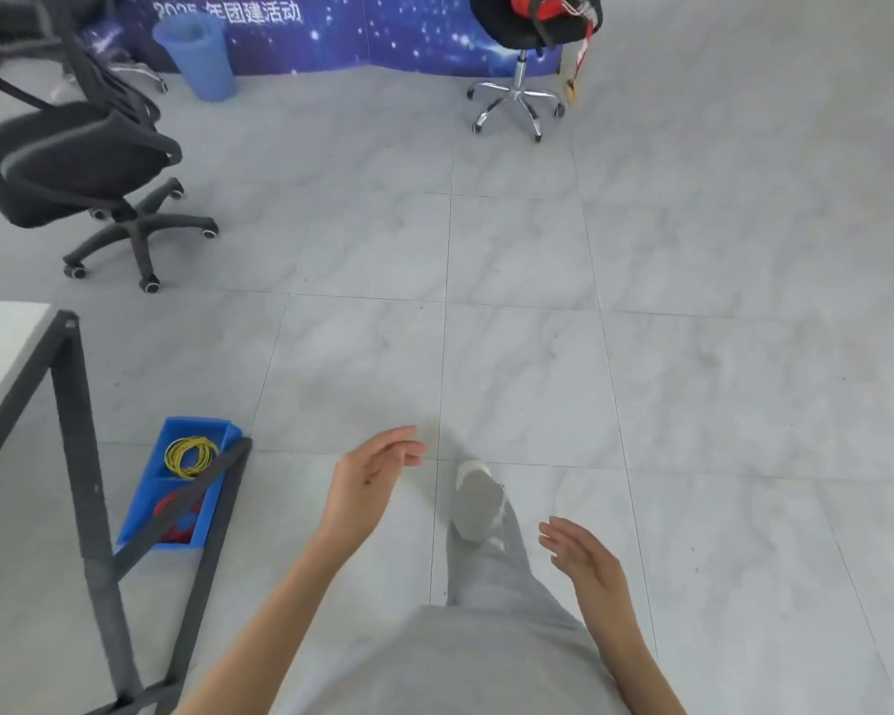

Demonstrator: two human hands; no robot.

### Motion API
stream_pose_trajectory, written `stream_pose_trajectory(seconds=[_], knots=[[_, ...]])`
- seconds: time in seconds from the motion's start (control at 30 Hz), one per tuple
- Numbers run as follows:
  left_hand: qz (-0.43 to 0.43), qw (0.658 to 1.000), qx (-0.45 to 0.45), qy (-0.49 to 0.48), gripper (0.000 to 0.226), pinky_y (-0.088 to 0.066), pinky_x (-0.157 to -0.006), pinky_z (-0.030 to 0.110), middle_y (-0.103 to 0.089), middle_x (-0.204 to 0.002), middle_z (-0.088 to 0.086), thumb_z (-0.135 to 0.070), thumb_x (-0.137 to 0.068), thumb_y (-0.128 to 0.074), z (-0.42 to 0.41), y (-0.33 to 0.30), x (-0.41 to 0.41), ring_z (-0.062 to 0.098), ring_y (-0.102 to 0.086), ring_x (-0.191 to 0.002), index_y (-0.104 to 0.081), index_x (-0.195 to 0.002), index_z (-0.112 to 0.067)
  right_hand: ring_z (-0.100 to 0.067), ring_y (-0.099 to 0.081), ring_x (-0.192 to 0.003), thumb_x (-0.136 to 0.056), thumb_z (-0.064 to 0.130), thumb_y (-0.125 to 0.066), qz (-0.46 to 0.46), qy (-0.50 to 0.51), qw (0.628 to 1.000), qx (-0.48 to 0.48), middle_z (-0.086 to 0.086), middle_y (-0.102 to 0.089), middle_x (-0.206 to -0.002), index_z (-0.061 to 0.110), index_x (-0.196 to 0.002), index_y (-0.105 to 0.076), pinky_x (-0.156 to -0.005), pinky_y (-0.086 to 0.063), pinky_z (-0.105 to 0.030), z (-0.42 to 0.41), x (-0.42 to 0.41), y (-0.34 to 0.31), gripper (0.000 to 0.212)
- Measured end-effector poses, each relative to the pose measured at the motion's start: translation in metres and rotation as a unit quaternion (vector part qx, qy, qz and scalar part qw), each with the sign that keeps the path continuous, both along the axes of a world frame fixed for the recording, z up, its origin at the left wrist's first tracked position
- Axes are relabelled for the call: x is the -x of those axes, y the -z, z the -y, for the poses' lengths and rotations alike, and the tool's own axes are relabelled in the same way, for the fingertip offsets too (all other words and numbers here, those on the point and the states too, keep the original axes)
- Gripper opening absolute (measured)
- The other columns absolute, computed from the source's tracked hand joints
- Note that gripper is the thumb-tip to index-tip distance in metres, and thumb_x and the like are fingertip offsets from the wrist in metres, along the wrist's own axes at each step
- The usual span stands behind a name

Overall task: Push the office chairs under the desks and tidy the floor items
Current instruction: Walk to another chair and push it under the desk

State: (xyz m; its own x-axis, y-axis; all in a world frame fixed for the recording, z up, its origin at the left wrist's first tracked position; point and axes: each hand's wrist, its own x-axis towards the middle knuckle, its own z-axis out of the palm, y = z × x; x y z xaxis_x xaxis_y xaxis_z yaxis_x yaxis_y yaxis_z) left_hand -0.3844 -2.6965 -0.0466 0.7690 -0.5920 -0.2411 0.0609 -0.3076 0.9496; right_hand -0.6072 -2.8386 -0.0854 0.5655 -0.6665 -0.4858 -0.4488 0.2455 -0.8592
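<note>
While both hands hang free: left hand (370, 477) and right hand (581, 557) loose-fingered, holding nothing
blue plastic tray (176, 482): on floor under grey-framed white desk (81, 456); yellow wire coil (191, 456), red items half hidden
black mesh office chair (73, 167): far left, clear of desk, top cropped
blue plastic bin (197, 56): contents unseen
chrome-based black stool (520, 59): red bag (543, 10), cropped

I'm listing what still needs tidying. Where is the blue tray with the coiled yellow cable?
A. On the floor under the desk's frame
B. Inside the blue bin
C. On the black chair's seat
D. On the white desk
A: the blue tray lies on the floor tiles, behind the desk frame's slanted bar.
</note>
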Motion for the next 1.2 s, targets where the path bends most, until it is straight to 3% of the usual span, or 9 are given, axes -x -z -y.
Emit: stream_pose_trajectory(seconds=[0.1, 0.2, 0.4, 0.5, 0.7, 0.9, 0.97, 1.1, 1.2], knots=[[-0.029, 0.997, -0.042, -0.065, 0.035, -0.051, -0.076, 0.020, -0.072, -0.086, -0.020, -0.001, -0.094, -0.043, 0.035, 0.016, -0.043, 0.006, -0.068, -0.081, -0.062, -0.099, -0.030, -0.011, -0.064, -0.103, -0.090, 0.004, -0.052, 0.012, -0.071, 0.997, -0.004, 0.004, -0.070, -0.107, 0.024, -0.101, -0.065, -0.092, -0.050, -0.028, 0.076, -0.102, -0.003, 0.026], [-0.054, 0.988, -0.056, -0.130, 0.036, -0.051, -0.070, 0.014, -0.072, -0.085, -0.019, 0.001, -0.094, -0.042, 0.061, 0.017, -0.078, 0.004, -0.068, -0.078, -0.062, -0.098, -0.029, -0.009, -0.064, -0.101, -0.091, 0.004, -0.050, 0.037, -0.149, 0.988, 0.016, 0.003, -0.069, -0.108, 0.022, -0.104, -0.063, -0.085, -0.050, -0.017, 0.144, -0.206, -0.029, 0.026], [-0.080, 0.968, -0.071, -0.227, 0.033, -0.051, -0.071, 0.012, -0.072, -0.088, -0.020, 0.001, -0.094, -0.041, 0.119, 0.017, -0.175, 0.004, -0.067, -0.079, -0.062, -0.101, -0.024, -0.006, -0.064, -0.102, -0.090, 0.004, -0.049, 0.073, -0.239, 0.967, 0.045, 0.004, -0.068, -0.108, 0.014, -0.112, -0.061, -0.091, -0.048, -0.020, 0.250, -0.403, -0.059, 0.027], [-0.087, 0.963, -0.067, -0.247, 0.036, -0.052, -0.073, 0.020, -0.072, -0.087, -0.019, 0.002, -0.094, -0.041, 0.158, 0.028, -0.245, 0.004, -0.067, -0.078, -0.062, -0.097, -0.028, -0.003, -0.064, -0.100, -0.091, 0.006, -0.049, 0.075, -0.251, 0.964, 0.044, 0.005, -0.068, -0.109, 0.014, -0.112, -0.061, -0.089, -0.048, -0.019, 0.286, -0.482, -0.047, 0.026], [-0.080, 0.971, -0.048, -0.220, 0.035, -0.048, -0.074, 0.023, -0.073, -0.082, -0.016, -0.001, -0.094, -0.042, 0.249, 0.028, -0.450, 0.008, -0.068, -0.080, -0.062, -0.095, -0.030, -0.007, -0.066, -0.096, -0.091, 0.005, -0.051, 0.034, -0.209, 0.977, 0.006, 0.001, -0.069, -0.105, 0.020, -0.101, -0.064, -0.090, -0.048, -0.029, 0.341, -0.605, -0.022, 0.022], [-0.023, 0.986, -0.023, -0.163, 0.029, -0.049, -0.080, 0.021, -0.070, -0.093, -0.008, -0.005, -0.094, -0.042, 0.344, -0.028, -0.656, 0.001, -0.066, -0.081, -0.060, -0.104, -0.025, -0.005, -0.065, -0.099, -0.088, 0.013, -0.058, 0.001, -0.203, 0.979, -0.003, 0.003, -0.070, -0.107, 0.020, -0.103, -0.065, -0.090, -0.048, -0.021, 0.399, -0.717, -0.033, 0.018], [-0.015, 0.987, -0.016, -0.156, 0.028, -0.049, -0.078, 0.017, -0.070, -0.093, -0.009, -0.006, -0.095, -0.042, 0.369, -0.036, -0.710, 0.003, -0.067, -0.083, -0.061, -0.105, -0.024, -0.006, -0.065, -0.099, -0.088, 0.011, -0.058, 0.001, -0.201, 0.980, -0.005, 0.002, -0.070, -0.107, 0.017, -0.105, -0.065, -0.094, -0.047, -0.025, 0.418, -0.760, -0.032, 0.019], [-0.015, 0.985, -0.019, -0.173, 0.028, -0.049, -0.078, 0.012, -0.070, -0.094, -0.006, -0.005, -0.094, -0.043, 0.407, -0.024, -0.801, 0.004, -0.067, -0.084, -0.061, -0.108, -0.021, -0.008, -0.065, -0.099, -0.090, 0.005, -0.054, 0.000, -0.220, 0.975, -0.005, 0.002, -0.070, -0.104, 0.020, -0.101, -0.065, -0.096, -0.047, -0.031, 0.462, -0.876, -0.020, 0.022], [-0.050, 0.973, -0.031, -0.221, 0.028, -0.049, -0.076, 0.014, -0.071, -0.093, -0.007, -0.004, -0.094, -0.042, 0.423, -0.003, -0.858, 0.005, -0.067, -0.083, -0.062, -0.105, -0.021, -0.011, -0.065, -0.101, -0.084, 0.017, -0.056, 0.013, -0.274, 0.962, -0.002, 0.003, -0.070, -0.104, 0.026, -0.097, -0.065, -0.095, -0.047, -0.033, 0.498, -0.984, -0.014, 0.018]])
